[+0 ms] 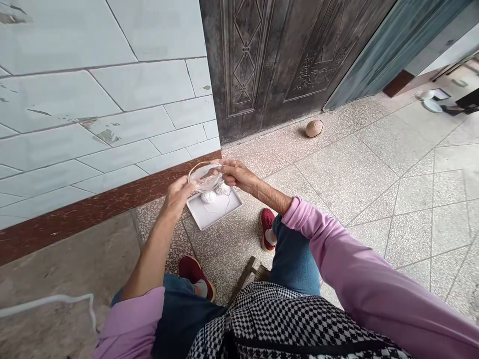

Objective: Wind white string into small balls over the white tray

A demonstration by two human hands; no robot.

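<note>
Over the tray, both hands hold a thin, pale round loop (205, 179) with whitish, partly see-through material along its lower side; its exact kind is too fine to make out. My left hand (175, 197) pinches the left edge between thumb and fingers. At the right edge, my right hand (236, 174) grips it with fingers closed. Just below the loop, two balls of white yarn (208, 197) lie in a shallow white tray (215, 219) on the floor. A thin strand trails from the yarn inside the tray.
Beyond the tray rise a tiled wall (149, 89) and a dark carved door (269, 65). A round tan object (314, 128) sits by the doorsill. Red shoes (194, 274) flank part of a wooden stool (247, 276). A white hose-like line (48, 300) crosses the concrete at left.
</note>
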